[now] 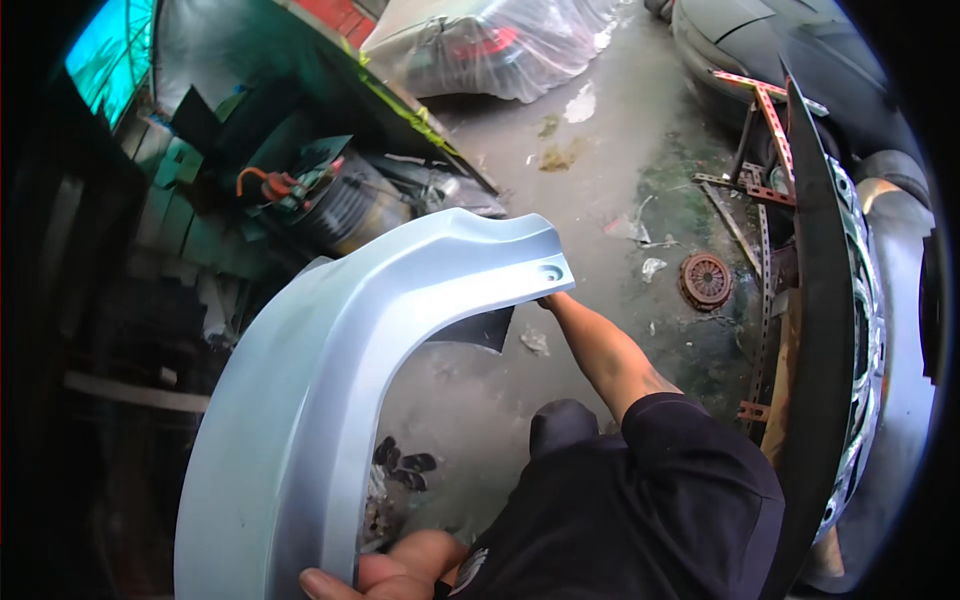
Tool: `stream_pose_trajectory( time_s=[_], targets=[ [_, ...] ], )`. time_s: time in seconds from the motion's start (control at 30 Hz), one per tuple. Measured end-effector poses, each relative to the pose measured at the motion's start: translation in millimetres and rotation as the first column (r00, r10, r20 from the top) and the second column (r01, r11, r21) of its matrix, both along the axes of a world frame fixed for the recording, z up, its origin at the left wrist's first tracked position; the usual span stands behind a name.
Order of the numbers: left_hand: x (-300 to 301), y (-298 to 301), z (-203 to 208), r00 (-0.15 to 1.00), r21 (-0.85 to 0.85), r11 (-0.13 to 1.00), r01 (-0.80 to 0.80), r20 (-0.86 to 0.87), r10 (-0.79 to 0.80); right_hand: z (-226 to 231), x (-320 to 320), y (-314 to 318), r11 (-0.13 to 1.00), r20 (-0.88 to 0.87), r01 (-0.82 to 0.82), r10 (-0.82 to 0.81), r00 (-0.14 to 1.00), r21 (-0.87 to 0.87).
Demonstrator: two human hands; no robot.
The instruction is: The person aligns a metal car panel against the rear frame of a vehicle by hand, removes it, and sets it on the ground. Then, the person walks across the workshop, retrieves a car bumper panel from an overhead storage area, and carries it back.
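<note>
A large silver-blue car fender point(300, 400) with a curved wheel-arch edge fills the left and middle of the view, held up off the floor. At its near lower end, my left hand point(405, 565) grips the inner edge, thumb over the painted face. My right arm reaches forward to the far tip, which has a bolt hole. There my right hand point(553, 299) holds the fender from beneath, its fingers mostly hidden behind the panel. Below the arch shows a dark flat piece point(480, 328); I cannot tell whether it belongs to the fender.
A rusty round clutch plate point(706, 281) lies on the stained concrete floor. At right stand an orange metal rack point(770, 130) and a tall dark panel point(815, 330). Beyond are a plastic-covered car point(490, 45) and a grey car point(790, 45). A drum point(355, 205) stands behind the fender.
</note>
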State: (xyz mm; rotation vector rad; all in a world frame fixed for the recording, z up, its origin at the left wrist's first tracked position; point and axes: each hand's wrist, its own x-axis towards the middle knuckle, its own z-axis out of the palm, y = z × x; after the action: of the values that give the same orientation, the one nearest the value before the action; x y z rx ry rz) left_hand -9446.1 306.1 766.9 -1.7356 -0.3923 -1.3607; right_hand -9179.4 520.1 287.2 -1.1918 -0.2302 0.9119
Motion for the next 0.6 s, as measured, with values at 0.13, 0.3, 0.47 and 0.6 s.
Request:
stream_pose_trajectory(
  time_s=[0.13, 0.3, 0.47, 0.6],
  targets=[
    [80.5, 62.7, -4.2, 0.896, 0.48, 0.758, -0.442, 0.214, 0.388, -3.0, 89.0, 37.7, 0.997, 0.006, 0.071, -0.071, 0.997, 0.002],
    [141.7, 148.0, -28.0, 0.972, 0.384, 0.893, -0.235, 0.1, 0.213, -13.5, 221.8, 77.8, 0.982, 0.044, 0.191, -0.191, 0.981, -0.005],
    [278.5, 223.9, -21.5, 0.831, 0.049, 0.898, 0.437, 0.361, -0.424, -3.3, 373.8, 102.5, 0.948, 0.08, 0.319, -0.318, 0.945, 0.0],
    [366.4, 266.6, -22.0, 0.507, -0.097, 0.575, 0.813, 0.603, -0.616, 9.5, 486.9, 111.4, 0.91, 0.096, 0.414, -0.413, 0.906, 0.011]
  ],
)
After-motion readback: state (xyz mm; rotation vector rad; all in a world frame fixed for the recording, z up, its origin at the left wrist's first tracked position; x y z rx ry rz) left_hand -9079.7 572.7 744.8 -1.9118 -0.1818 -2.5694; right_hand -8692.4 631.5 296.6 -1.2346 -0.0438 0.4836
